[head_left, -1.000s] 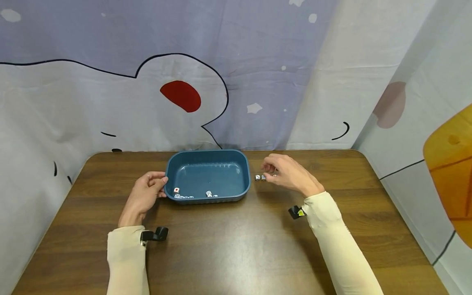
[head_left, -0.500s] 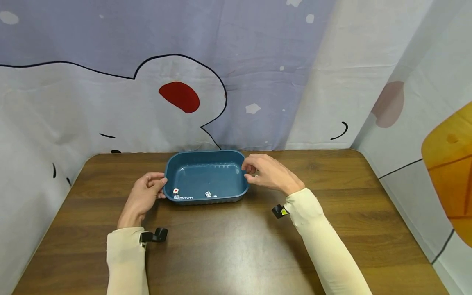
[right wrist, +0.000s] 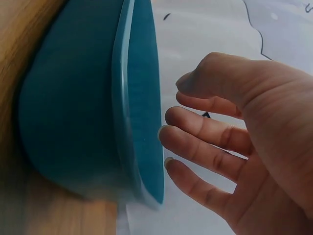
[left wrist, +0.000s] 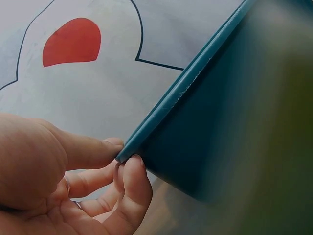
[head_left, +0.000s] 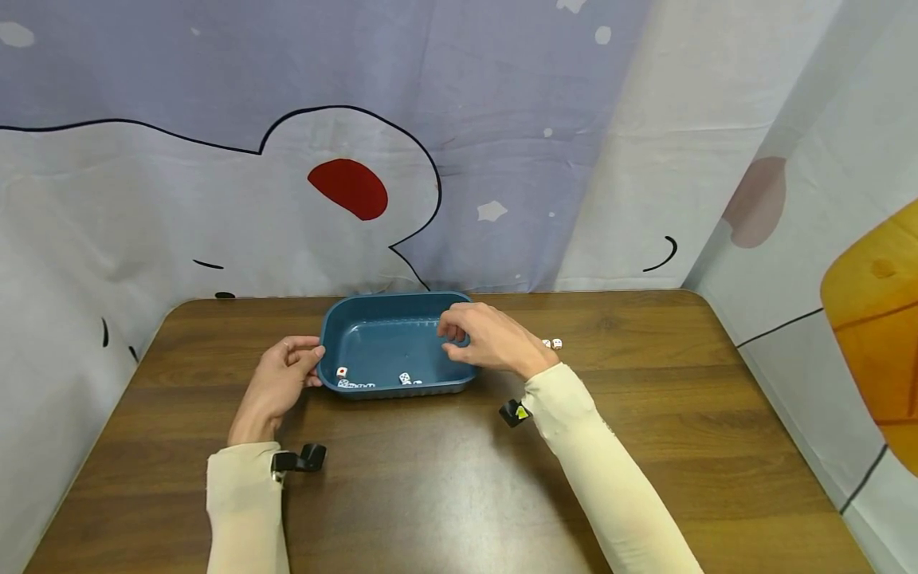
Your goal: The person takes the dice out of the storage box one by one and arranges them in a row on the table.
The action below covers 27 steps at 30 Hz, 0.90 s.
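A deep blue rectangular tray [head_left: 402, 391] with rounded corners stands near the back of the table. Along its near inside edge lie several white dice [head_left: 405, 378], one showing a red pip. My left hand [head_left: 278, 384] pinches the tray's left rim between thumb and fingers, seen closely in the left wrist view. Over the right end of the tray hovers my right hand [head_left: 488, 339], thumb and fingers loosely bent with a gap between them. In the right wrist view no die shows among its fingers [right wrist: 195, 147], which are beside the rim.
White dice [head_left: 557, 344] lie on the wooden table [head_left: 445, 478] to the right of the tray, partly hidden behind the right wrist. A printed cloth [head_left: 502, 159] hangs behind the table, and another panel borders it on the right.
My right hand has moved left from above the dice on the table, across the tray's right rim, to over its inside. The left hand and the tray have stayed put.
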{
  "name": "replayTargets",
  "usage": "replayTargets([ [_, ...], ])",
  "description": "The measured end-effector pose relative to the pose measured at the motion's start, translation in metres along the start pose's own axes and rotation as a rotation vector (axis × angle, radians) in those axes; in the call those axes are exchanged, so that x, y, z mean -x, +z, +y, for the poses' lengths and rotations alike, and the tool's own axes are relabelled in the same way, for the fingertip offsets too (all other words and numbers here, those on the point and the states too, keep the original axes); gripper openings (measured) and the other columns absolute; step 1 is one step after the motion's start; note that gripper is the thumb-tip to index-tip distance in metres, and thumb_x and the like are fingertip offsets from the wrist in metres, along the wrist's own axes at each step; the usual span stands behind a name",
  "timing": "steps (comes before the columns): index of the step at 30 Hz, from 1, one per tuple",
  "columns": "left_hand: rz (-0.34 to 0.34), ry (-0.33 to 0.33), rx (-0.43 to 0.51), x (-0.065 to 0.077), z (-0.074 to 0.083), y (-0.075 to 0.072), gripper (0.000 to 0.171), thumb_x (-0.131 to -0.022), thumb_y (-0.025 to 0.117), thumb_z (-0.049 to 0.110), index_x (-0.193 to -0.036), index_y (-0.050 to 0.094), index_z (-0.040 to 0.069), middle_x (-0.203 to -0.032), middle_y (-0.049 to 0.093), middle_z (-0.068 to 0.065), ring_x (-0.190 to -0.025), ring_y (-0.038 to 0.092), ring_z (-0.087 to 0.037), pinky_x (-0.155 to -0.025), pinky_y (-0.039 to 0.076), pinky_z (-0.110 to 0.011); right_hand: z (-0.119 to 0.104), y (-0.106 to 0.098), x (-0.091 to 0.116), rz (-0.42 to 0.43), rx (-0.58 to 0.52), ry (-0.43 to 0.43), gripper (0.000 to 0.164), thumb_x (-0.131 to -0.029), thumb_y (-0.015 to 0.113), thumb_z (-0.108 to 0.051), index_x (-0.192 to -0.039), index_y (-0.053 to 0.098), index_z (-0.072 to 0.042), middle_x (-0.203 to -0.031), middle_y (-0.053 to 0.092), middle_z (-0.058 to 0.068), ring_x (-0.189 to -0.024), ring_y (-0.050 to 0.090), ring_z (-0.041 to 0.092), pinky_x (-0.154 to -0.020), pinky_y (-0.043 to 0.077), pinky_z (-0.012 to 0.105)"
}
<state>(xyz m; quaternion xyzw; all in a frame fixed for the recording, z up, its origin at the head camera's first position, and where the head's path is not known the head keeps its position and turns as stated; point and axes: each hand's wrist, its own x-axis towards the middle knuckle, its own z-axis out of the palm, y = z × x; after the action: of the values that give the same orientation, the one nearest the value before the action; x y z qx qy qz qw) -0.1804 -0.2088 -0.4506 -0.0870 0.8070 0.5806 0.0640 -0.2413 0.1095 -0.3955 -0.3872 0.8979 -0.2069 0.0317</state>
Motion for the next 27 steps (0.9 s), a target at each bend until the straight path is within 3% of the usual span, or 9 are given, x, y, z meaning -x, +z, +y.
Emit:
replayTargets([
  [7, 0.001, -0.002, 0.004, 0.0, -0.001, -0.001, 0.04, -0.101, 0.049, 0.022, -0.134, 0.045, -0.001, -0.103, 0.061, -0.014, -0.075, 0.059, -0.006, -0.071, 0.059, -0.027, -0.012, 0.009, -0.012, -0.032, -0.012, -0.002, 0.01, -0.086, 0.064, -0.021, -0.096, 0.066, -0.022, -0.096, 0.062, -0.007, -0.086, 0.057, 0.007, -0.076, 0.049, 0.018],
  [27, -0.016, -0.002, 0.029, 0.003, 0.002, -0.002, 0.043, -0.101, 0.049, 0.022, -0.135, 0.043, -0.004, -0.103, 0.061, -0.013, -0.079, 0.059, -0.009, -0.068, 0.057, -0.023, -0.037, 0.041, -0.04, -0.099, 0.058, -0.041, 0.014, -0.088, 0.067, -0.027, -0.099, 0.068, -0.019, -0.096, 0.063, -0.009, -0.086, 0.059, 0.004, -0.075, 0.05, 0.018],
])
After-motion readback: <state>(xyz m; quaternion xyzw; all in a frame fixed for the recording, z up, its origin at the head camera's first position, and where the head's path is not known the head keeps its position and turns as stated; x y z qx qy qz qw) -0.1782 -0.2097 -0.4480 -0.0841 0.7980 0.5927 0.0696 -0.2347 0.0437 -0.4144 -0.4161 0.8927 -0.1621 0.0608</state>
